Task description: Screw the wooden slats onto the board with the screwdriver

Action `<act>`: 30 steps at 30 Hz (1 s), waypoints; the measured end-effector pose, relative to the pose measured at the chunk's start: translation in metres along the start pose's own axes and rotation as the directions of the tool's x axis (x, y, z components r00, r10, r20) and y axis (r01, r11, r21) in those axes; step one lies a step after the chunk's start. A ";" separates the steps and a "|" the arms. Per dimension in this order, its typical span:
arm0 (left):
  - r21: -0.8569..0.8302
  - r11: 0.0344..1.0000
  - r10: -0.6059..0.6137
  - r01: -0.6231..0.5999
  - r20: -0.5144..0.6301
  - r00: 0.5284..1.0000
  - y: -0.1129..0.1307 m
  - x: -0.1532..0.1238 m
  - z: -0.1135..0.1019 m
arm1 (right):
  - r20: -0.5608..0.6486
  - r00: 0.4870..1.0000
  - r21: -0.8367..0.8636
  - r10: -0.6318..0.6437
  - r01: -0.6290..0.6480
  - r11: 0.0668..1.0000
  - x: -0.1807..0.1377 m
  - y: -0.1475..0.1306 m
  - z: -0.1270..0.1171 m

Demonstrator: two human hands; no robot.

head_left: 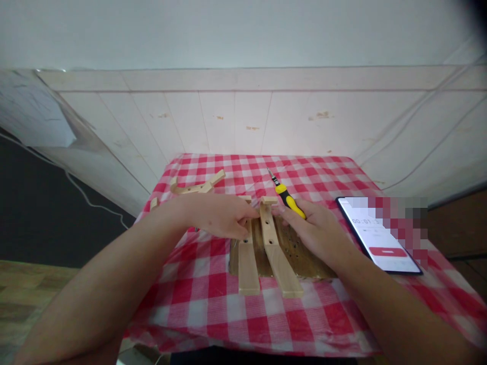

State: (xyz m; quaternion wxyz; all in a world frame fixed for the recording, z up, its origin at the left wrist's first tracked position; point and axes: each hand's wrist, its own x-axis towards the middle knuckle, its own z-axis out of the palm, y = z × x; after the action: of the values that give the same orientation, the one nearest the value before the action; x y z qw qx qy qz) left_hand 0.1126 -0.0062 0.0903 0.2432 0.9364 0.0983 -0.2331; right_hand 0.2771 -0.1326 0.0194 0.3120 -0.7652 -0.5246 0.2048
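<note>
Two pale wooden hooks lie side by side across a brown wooden board, each with screw holes and a curled far end. My left hand reaches over the left hook, its thumb and index finger closed about the upper part, hiding some of it. In my right hand is a yellow-and-black screwdriver, its tip pointing away and to the left, off the wood. The right fingertips rest beside the right hook's upper end. Several small holes show in the board near this hand.
Another pale wooden hook lies at the back left, beyond my left wrist. A phone showing a timer lies on the right. Under everything is a red-and-white checked tablecloth, with a white panelled wall behind.
</note>
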 end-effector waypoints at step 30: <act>0.028 0.999 -0.031 0.031 -0.016 0.999 -0.001 0.004 0.002 | 0.015 1.000 -0.003 -0.014 0.014 1.000 -0.001 0.000 -0.001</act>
State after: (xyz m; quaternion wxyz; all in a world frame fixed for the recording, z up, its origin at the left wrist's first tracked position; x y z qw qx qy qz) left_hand 0.1149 -0.0064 0.0867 0.2256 0.9398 0.1114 -0.2312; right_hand 0.2778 -0.1338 0.0201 0.3085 -0.7605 -0.5324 0.2076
